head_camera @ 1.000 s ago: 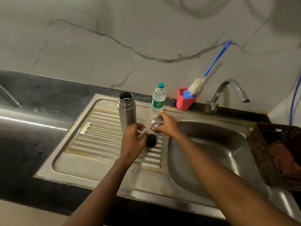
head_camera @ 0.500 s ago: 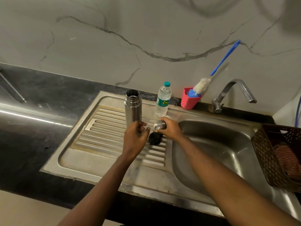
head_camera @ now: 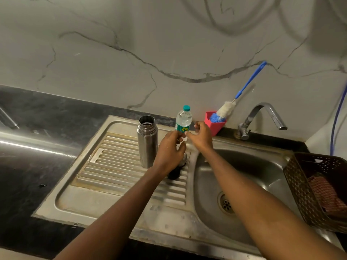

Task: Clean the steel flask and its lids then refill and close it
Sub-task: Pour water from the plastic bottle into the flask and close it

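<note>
The steel flask (head_camera: 147,141) stands upright and uncapped on the ribbed drainboard. Right of it is a clear water bottle (head_camera: 184,120) with a teal cap and green label. My left hand (head_camera: 169,150) has its fingers curled round the bottle's lower part. My right hand (head_camera: 201,136) is at the bottle's right side with thumb and fingers spread, holding nothing. Below my left hand lie the black inner lid (head_camera: 174,174) and the steel cup lid (head_camera: 185,158), both partly hidden.
The sink basin (head_camera: 249,166) with its drain lies to the right under the tap (head_camera: 262,117). A pink holder (head_camera: 216,125) with a blue-handled bottle brush stands at the wall. A brown perforated basket (head_camera: 304,184) with a cloth sits at the right edge. Dark counter lies left.
My right hand let go of the steel cup lid and rose to the water bottle. My left hand left the flask's base and moved up and right onto the bottle.
</note>
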